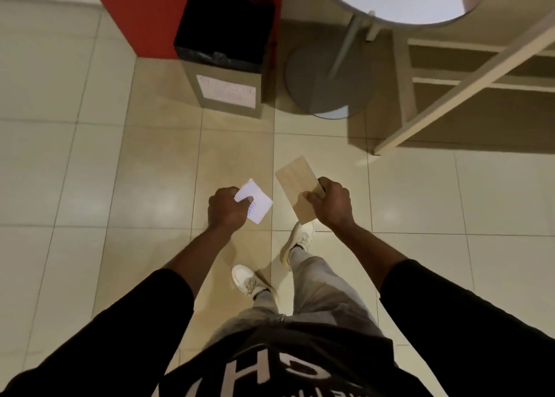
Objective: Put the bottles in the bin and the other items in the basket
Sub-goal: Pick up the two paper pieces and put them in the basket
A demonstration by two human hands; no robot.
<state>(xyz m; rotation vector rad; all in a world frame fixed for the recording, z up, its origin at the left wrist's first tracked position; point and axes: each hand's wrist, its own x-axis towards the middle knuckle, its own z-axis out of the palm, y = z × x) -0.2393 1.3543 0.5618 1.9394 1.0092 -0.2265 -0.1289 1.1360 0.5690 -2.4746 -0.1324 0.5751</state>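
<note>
My left hand (226, 209) grips a small white slip of paper (257, 205) with blue writing on it. A flat brown paper envelope (295, 186) sticks out forward from my right hand (332, 204), which is closed on its near end. Both hands hover at waist height above the tiled floor. Ahead of them stands a square bin (229, 93), a cardboard-coloured box lined with a black bag and carrying a white label on its front. No bottle and no basket are in view.
A red column (150, 15) rises behind the bin. To the right stands a round white table (399, 3) on a grey pedestal base (327, 81), and a pale wooden chair frame (450, 90) beside it. My feet in white shoes are on the beige tiles.
</note>
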